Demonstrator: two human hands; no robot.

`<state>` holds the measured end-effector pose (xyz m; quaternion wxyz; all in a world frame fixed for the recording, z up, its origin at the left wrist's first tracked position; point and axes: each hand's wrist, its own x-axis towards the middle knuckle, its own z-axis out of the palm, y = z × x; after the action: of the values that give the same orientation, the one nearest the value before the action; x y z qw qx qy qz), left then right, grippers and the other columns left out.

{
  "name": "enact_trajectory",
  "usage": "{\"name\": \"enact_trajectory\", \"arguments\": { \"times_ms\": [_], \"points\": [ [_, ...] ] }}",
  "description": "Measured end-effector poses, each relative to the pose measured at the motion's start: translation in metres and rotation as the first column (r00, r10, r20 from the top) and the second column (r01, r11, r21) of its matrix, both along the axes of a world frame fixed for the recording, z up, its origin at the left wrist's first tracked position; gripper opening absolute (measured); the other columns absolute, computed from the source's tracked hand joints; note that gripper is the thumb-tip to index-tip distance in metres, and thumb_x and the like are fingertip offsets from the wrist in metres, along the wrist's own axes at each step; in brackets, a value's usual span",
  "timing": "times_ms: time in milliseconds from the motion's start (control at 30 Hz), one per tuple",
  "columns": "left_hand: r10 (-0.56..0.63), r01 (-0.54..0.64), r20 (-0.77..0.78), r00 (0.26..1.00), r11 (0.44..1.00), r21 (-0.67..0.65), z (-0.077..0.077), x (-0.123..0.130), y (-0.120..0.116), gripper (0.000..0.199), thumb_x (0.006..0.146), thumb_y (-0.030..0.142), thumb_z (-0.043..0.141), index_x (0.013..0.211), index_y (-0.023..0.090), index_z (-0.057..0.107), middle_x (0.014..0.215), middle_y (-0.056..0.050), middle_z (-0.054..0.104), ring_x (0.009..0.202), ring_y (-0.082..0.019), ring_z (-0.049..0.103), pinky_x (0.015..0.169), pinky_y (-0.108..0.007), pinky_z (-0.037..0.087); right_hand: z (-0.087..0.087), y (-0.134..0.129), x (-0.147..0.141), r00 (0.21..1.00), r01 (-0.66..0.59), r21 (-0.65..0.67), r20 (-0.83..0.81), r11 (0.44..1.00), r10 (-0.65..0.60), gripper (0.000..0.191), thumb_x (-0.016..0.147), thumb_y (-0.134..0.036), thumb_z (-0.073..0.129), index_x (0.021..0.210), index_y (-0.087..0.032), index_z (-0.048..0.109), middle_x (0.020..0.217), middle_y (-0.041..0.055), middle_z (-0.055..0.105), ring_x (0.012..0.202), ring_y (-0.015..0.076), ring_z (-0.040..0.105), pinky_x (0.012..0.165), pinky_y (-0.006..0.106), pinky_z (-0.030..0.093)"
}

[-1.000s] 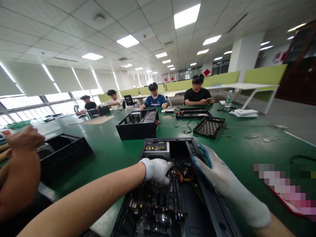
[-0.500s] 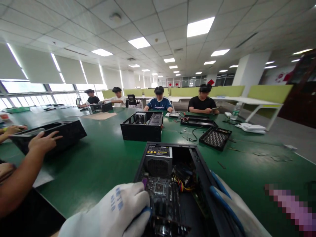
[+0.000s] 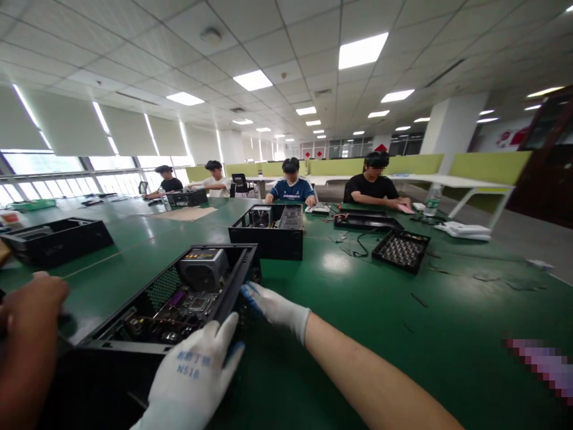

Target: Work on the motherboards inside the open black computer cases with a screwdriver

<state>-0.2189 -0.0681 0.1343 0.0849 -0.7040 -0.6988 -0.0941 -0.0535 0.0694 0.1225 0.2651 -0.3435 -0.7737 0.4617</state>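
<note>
A black computer case (image 3: 235, 280) lies open-side up on the table, turned at an angle. Inside it are a grey power supply (image 3: 205, 269), a motherboard (image 3: 197, 303) and a purple connector (image 3: 178, 298). My left hand (image 3: 192, 370), in a white glove, is at the case's near right corner, fingers stretched and spread against its edge. Gloved in white with blue fingertips, my right hand (image 3: 273, 307) touches the right side of the case with extended fingers. The undersides of both hands are hidden.
Another case (image 3: 268, 239) stands ahead, beside a black panel (image 3: 400, 249) and a shallow black tray (image 3: 367, 220). A third case (image 3: 58, 242) sits at left. A co-worker's bare arm (image 3: 31, 334) is close on my left. Several people sit across the green table (image 3: 340, 322).
The case has moved left and turned, with both my hands following it. My left hand has come out of its interior. The co-worker's hand has left the case at left.
</note>
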Motion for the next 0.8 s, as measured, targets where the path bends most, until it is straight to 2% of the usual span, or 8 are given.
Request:
{"name": "enact_trajectory", "arguments": {
  "times_ms": [133,233,300,367,533,667,733,800],
  "points": [
    [0.137,-0.137,0.007,0.991,0.99,0.044,0.009,-0.044,0.022,0.042,0.099,0.044,0.044,0.131,0.028,0.065,0.119,-0.009,0.076,0.106,-0.029,0.074,0.088,-0.04,0.056,-0.008,-0.01,-0.017,0.992,-0.106,0.003,0.076,0.994,0.106,0.1,0.087,-0.078,0.06,0.161,-0.014,0.041,0.166,0.0159,0.041,0.151,0.0352,0.042,0.125,0.044,0.034],
    [0.149,-0.148,0.001,0.989,0.985,0.093,0.009,-0.071,0.031,0.041,0.098,0.046,0.043,0.127,0.027,0.065,0.117,-0.007,0.076,0.104,-0.028,0.074,0.087,-0.038,0.056,-0.017,-0.022,-0.009,0.974,-0.139,-0.058,0.173,0.989,0.147,0.103,0.083,-0.076,0.067,0.164,-0.019,0.037,0.17,0.0151,0.034,0.135,0.0364,0.058,0.107,0.044,0.054],
    [0.151,-0.151,0.002,0.988,0.983,0.104,0.009,-0.084,0.038,0.04,0.098,0.047,0.043,0.123,0.026,0.066,0.113,-0.007,0.077,0.104,-0.028,0.074,0.087,-0.037,0.055,-0.023,-0.024,0.002,0.959,-0.104,-0.115,0.25,0.988,0.13,0.103,0.085,-0.079,0.061,0.165,-0.02,0.035,0.169,0.0183,0.033,0.111,0.0328,0.071,0.084,0.041,0.062],
    [0.161,-0.162,0.016,0.987,0.981,0.107,0.011,-0.096,0.047,0.041,0.098,0.049,0.044,0.122,0.025,0.066,0.112,-0.008,0.077,0.105,-0.029,0.073,0.089,-0.037,0.054,-0.029,-0.021,0.018,0.95,-0.049,-0.144,0.3,0.988,0.09,0.101,0.087,-0.082,0.053,0.165,-0.02,0.035,0.166,0.0207,0.039,0.09,0.0264,0.075,0.068,0.037,0.061],
    [0.194,-0.199,0.056,0.979,0.975,0.097,0.021,-0.118,0.067,0.045,0.097,0.051,0.045,0.124,0.022,0.065,0.114,-0.011,0.075,0.105,-0.031,0.072,0.084,-0.038,0.054,-0.038,-0.011,0.075,0.937,0.087,-0.139,0.349,0.986,-0.033,0.099,0.091,-0.083,0.045,0.164,-0.018,0.035,0.154,0.0227,0.052,0.086,0.0236,0.073,0.066,0.034,0.059],
    [0.302,-0.3,0.019,0.953,0.934,0.192,0.015,-0.11,0.081,0.048,0.101,0.047,0.041,0.132,0.017,0.06,0.114,-0.016,0.073,0.106,-0.033,0.072,0.086,-0.039,0.053,-0.039,-0.008,0.115,0.918,0.171,-0.089,0.376,0.981,-0.126,0.093,0.094,-0.078,0.044,0.162,-0.014,0.039,0.151,0.0214,0.055,0.101,0.0255,0.072,0.081,0.034,0.059],
    [0.323,-0.325,0.048,0.945,0.911,0.253,0.001,-0.089,0.086,0.049,0.103,0.044,0.038,0.136,0.014,0.058,0.116,-0.017,0.072,0.107,-0.032,0.071,0.088,-0.039,0.053,-0.038,-0.006,0.128,0.904,0.207,-0.055,0.391,0.977,-0.17,0.091,0.096,-0.076,0.043,0.161,-0.012,0.04,0.15,0.0219,0.056,0.103,0.0257,0.072,0.082,0.034,0.059],
    [0.208,-0.229,0.112,0.972,0.946,0.229,-0.021,-0.055,0.09,0.048,0.102,0.045,0.042,0.135,0.014,0.059,0.119,-0.015,0.072,0.109,-0.029,0.071,0.094,-0.036,0.053,-0.034,-0.003,0.134,0.888,0.236,-0.016,0.41,0.972,-0.209,0.089,0.097,-0.075,0.04,0.16,-0.011,0.04,0.148,0.023,0.058,0.098,0.0255,0.073,0.078,0.035,0.059]
  ]
}}
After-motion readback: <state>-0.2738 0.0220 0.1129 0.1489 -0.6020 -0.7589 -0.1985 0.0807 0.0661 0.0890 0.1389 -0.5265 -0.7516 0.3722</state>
